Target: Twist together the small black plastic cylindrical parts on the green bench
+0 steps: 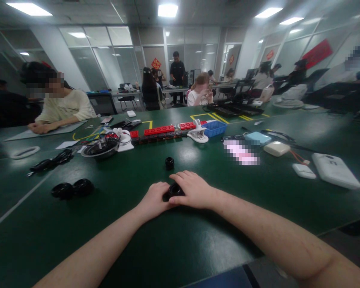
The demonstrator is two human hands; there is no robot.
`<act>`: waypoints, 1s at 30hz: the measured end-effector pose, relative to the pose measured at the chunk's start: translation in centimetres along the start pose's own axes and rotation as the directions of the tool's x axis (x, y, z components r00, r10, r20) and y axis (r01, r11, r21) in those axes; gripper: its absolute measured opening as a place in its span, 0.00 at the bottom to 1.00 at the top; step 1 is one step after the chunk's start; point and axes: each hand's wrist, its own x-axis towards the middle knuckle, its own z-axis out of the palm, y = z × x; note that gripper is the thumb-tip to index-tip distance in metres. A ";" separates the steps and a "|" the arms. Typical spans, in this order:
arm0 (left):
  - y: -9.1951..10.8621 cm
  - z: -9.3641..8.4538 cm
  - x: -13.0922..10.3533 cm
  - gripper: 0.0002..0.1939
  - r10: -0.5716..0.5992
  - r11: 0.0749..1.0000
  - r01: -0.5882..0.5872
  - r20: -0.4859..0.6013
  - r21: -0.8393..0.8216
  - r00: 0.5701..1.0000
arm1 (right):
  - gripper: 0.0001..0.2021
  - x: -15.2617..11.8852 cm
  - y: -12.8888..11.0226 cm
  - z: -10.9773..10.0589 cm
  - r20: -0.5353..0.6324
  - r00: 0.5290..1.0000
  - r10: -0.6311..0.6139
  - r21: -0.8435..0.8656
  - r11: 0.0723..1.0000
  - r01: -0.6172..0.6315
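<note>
Both hands meet at the middle of the green table (132, 240), around a black ring-shaped part (176, 190). My right hand (193, 189) curves over its right side, fingers and thumb wrapped round it. From the left, my left hand (156, 199) grips the same part, its fingertips partly hidden. Just beyond my hands stands a small black round piece (169, 163), touched by neither. Two larger black round pieces lie side by side at the left, one (62, 191) next to the other (83, 187).
Farther back are a metal bowl (99, 149) with cables, a row of red blocks (159, 130), a white clip (198, 132) and a blue bin (215, 129). A white power bank (336, 170) lies right. A person (63, 106) sits at the far left.
</note>
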 end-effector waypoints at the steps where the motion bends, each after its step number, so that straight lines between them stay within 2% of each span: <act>1: 0.0 0.0 0.0 0.15 0.005 1.000 -0.005 -0.002 0.000 1.000 | 0.32 0.0 -0.1 0.0 -0.008 1.000 0.008 0.001 1.000 -0.008; 7: -0.1 0.3 0.1 0.13 0.017 1.000 -0.017 -0.026 0.012 1.000 | 0.19 0.4 -0.5 -0.2 -0.041 0.999 0.000 -0.034 0.999 -0.001; 15: 0.0 0.2 -0.1 0.13 0.018 1.000 -0.018 -0.029 0.014 0.999 | 0.15 0.3 -0.8 -0.8 -0.055 0.996 -0.075 -0.051 0.996 0.072; 30: 0.3 0.0 -0.3 0.13 0.024 1.000 -0.024 -0.034 -0.005 0.999 | 0.12 0.0 -1.1 -1.7 -0.019 0.996 -0.091 -0.004 0.996 0.091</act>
